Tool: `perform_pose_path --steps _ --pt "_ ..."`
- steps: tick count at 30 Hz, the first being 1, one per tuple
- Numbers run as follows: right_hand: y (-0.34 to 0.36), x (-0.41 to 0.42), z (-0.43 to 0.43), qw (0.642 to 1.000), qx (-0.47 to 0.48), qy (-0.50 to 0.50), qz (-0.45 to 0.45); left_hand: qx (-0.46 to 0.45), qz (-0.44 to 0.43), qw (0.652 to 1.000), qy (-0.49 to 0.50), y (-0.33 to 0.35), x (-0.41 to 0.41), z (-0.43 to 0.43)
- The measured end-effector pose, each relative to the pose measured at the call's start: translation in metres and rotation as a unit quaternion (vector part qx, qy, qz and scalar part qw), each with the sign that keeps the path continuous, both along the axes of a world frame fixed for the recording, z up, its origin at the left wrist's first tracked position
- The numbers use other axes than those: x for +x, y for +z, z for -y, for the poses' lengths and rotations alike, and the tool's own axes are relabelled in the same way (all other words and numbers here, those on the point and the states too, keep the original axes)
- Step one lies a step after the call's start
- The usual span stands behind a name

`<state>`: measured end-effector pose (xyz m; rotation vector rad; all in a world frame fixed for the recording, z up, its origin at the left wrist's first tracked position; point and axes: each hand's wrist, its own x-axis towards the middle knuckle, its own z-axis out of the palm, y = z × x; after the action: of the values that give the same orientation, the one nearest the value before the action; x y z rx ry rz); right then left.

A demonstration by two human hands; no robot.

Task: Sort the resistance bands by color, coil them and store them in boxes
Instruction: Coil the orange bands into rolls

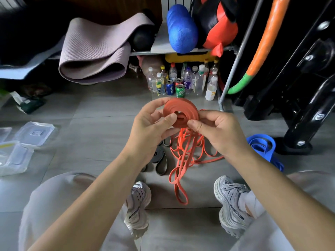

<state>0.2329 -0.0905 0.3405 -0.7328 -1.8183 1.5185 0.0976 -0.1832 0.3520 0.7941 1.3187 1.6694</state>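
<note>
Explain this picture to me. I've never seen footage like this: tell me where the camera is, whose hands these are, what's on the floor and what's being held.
There is no machine here. A person wears one camera on the head, and it looks forward and down at their own two hands; their knees and shoes show at the bottom. The left hand and the right hand both pinch a coiled orange resistance band, held up above the grey tiled floor. Below it, loose orange bands lie in a tangle, with black bands to their left and a blue band to the right. Clear plastic boxes sit at the far left. Bottles and cans stand at the back.
</note>
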Motion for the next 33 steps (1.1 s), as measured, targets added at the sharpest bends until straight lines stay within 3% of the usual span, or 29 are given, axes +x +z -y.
perform_pose_path --steps 2,4,6,7,9,13,16,19,21,24,26,28,30,33 --pt "0.0 0.001 -0.001 0.999 0.029 0.014 0.033 -0.006 -0.195 0.98 0.034 0.0 -0.004 -0.001" --pt "-0.002 0.003 -0.001 0.993 0.077 0.033 0.088 0.003 -0.438 0.898 0.037 -0.006 -0.011 0.0" --pt "-0.008 0.006 -0.002 0.987 0.093 0.049 0.12 0.028 -0.561 0.827 -0.003 -0.013 -0.014 0.001" --pt "-0.01 0.007 -0.002 0.987 0.093 0.047 0.124 0.033 -0.577 0.816 -0.018 -0.016 -0.014 0.002" --pt "-0.013 0.008 -0.004 0.987 0.1 0.04 0.123 0.031 -0.557 0.83 -0.02 -0.018 -0.013 0.003" --pt "-0.009 0.008 -0.008 0.993 0.087 0.023 0.076 -0.013 -0.392 0.92 0.008 -0.015 -0.012 0.001" --pt "-0.006 0.006 -0.011 0.997 0.051 0.042 0.037 -0.008 -0.323 0.946 0.033 -0.012 -0.009 -0.003" --pt "-0.009 0.003 -0.012 0.999 0.035 0.026 0.033 0.02 -0.167 0.985 0.044 -0.006 -0.005 -0.005" --pt "-0.009 0.001 -0.012 0.999 0.04 0.003 0.021 0.022 -0.123 0.991 0.048 -0.006 -0.005 -0.007" --pt "-0.01 0.001 -0.013 0.997 0.056 -0.011 0.047 0.009 -0.258 0.965 0.042 -0.011 -0.005 -0.009" --pt "-0.013 0.001 -0.014 0.989 0.103 0.005 0.104 0.013 -0.409 0.912 0.026 -0.015 -0.005 -0.009" --pt "-0.015 0.003 -0.014 0.978 0.133 0.025 0.156 0.033 -0.507 0.861 0.005 -0.02 -0.004 -0.008" --pt "-0.018 0.005 -0.015 0.977 0.125 0.03 0.171 0.042 -0.539 0.841 -0.005 -0.024 -0.006 -0.008" --pt "-0.017 0.007 -0.016 0.982 0.103 0.035 0.156 0.023 -0.496 0.868 0.005 -0.025 -0.009 -0.01"
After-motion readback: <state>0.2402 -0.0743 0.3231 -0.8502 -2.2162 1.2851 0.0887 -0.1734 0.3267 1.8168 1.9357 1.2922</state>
